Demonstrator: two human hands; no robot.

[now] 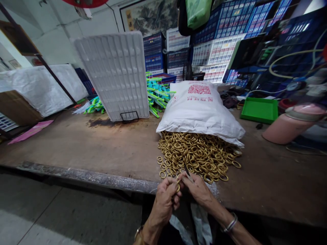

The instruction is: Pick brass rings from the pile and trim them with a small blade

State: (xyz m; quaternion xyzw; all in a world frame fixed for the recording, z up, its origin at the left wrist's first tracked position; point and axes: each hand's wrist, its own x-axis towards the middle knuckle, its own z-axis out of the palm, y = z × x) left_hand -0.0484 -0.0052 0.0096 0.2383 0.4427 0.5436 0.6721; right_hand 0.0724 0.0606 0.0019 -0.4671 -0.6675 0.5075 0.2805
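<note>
My left hand (165, 199) is closed, its thumb and fingers pinching a gold-coloured ring (178, 187) just off the table's front edge. Close beside it, my right hand (200, 190) is also closed. It grips a small knife-like tool (189, 173) with a dark, narrow tip pointing up and away; the handle is hidden in the palm. The right fingertips meet the ring or come very near it; which one I cannot tell. Just beyond both hands, a heap of gold-coloured rings (194, 153) spills from the mouth of a white woven sack (196, 109) lying on its side.
A white ribbed plastic panel (114, 75) stands upright on the wooden table (76, 146). Behind it lie green and blue plastic pieces (158, 95). To the right are a green tray (259, 109) and a pink jar (288, 126). Stacked crates (217, 51) line the back.
</note>
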